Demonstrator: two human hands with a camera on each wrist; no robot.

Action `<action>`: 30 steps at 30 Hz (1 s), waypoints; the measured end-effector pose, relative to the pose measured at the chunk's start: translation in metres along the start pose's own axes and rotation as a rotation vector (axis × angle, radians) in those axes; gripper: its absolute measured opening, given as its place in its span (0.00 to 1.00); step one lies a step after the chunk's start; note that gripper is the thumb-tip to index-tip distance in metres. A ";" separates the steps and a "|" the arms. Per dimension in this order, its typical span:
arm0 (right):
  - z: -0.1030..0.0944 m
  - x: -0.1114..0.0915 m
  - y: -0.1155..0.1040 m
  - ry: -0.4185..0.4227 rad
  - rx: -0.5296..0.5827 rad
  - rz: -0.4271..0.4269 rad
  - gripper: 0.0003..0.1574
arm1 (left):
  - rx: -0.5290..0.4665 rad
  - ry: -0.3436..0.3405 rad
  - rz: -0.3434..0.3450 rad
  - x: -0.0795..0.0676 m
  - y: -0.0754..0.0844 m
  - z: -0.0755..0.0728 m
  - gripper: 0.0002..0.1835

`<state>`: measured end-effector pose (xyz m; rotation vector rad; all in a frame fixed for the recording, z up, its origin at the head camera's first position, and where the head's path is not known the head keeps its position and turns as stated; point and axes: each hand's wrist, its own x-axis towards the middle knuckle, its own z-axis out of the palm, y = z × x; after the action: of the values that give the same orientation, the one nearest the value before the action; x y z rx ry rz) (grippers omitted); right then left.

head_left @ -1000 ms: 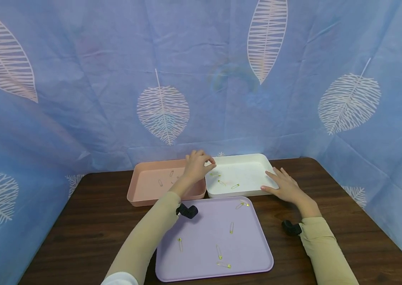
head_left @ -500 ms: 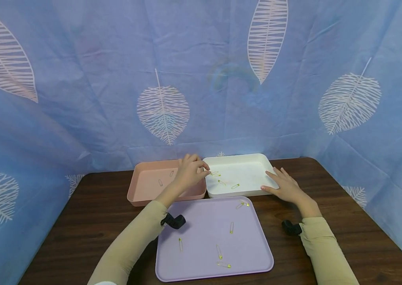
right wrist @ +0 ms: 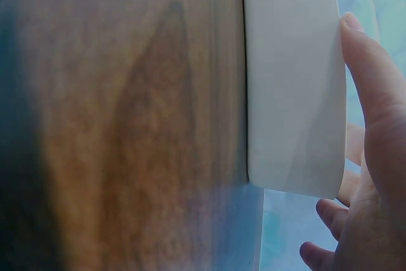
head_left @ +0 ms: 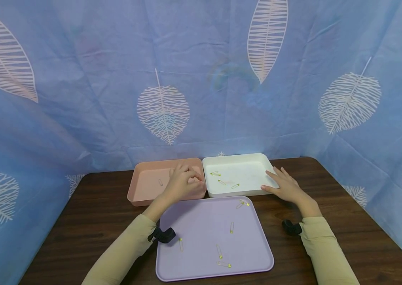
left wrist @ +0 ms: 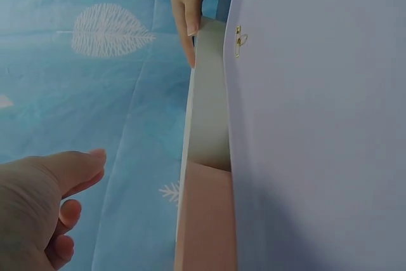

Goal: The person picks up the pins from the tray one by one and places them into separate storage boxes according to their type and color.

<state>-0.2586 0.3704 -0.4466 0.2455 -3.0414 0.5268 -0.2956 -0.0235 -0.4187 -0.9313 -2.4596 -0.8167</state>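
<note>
In the head view my left hand (head_left: 181, 183) is low over the right part of the pink tray (head_left: 137, 192), thumb and forefinger bent toward each other. Nothing shows between them. A pale safety pin (head_left: 160, 182) lies in that tray; the hand covers others. My right hand (head_left: 283, 185) rests at the right end of the white tray (head_left: 243, 159), fingers spread. Its thumb (right wrist: 365, 61) lies along the rim in the right wrist view. Several yellow-ended safety pins, such as one pin (head_left: 235, 186), lie in the white tray's left half.
In front of both trays lies a flat purple tray (head_left: 201, 221) with several yellow-ended safety pins scattered on it, one pin (head_left: 224, 264) near its front edge. Everything stands on a dark wooden table (head_left: 90, 221). A blue leaf-print cloth (head_left: 201, 99) hangs behind.
My left hand has moved left and toward me, from the seam between the white and pink trays to lower over the pink tray. My right hand has stayed put.
</note>
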 end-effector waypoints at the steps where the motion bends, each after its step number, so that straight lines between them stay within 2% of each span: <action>1: 0.000 0.000 0.000 0.000 0.000 -0.002 0.51 | -0.002 -0.001 0.001 -0.003 0.000 -0.001 0.04; 7: 0.000 0.000 0.000 -0.002 -0.007 -0.004 0.51 | -0.016 -0.001 0.009 -0.020 0.000 -0.003 0.04; 18: 0.000 0.001 0.000 -0.004 -0.015 0.000 0.51 | -0.049 -0.036 -0.052 -0.043 0.000 -0.011 0.05; 23: -0.001 0.002 0.000 -0.005 -0.017 -0.001 0.51 | -0.097 -0.031 -0.034 -0.052 0.000 -0.014 0.06; 30: -0.001 0.000 0.001 -0.003 -0.026 -0.001 0.52 | -0.103 -0.036 -0.025 -0.068 0.000 -0.016 0.08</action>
<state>-0.2591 0.3715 -0.4462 0.2474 -3.0489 0.4872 -0.2456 -0.0659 -0.4425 -0.9604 -2.4847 -0.9509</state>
